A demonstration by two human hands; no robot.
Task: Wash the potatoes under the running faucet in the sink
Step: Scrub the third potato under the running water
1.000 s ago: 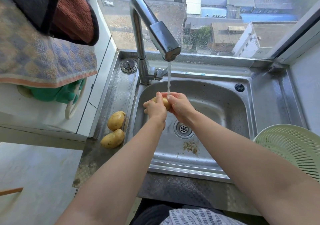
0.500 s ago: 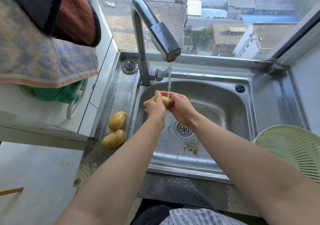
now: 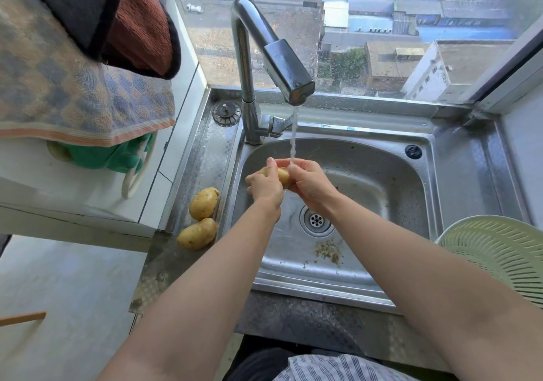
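Observation:
A small yellow potato (image 3: 282, 175) is held over the steel sink (image 3: 382, 175), clasped between my left hand (image 3: 264, 186) and my right hand (image 3: 308, 182). Water streams from the chrome faucet (image 3: 289, 69) and lands on my right fingers and the potato. Most of the potato is hidden by the two hands. Two more potatoes lie on the steel ledge left of the basin, one (image 3: 203, 203) behind the other (image 3: 197, 233).
A pale green colander (image 3: 499, 251) sits at the sink's right edge. Food scraps (image 3: 329, 250) lie near the drain (image 3: 316, 220). A drain plug (image 3: 226, 112) rests at the back left. Towels (image 3: 73, 87) and a green glove (image 3: 117, 157) hang at the left.
Both hands have stayed under the stream and shifted slightly, turning the potato between them. More of the potato shows between the hands now.

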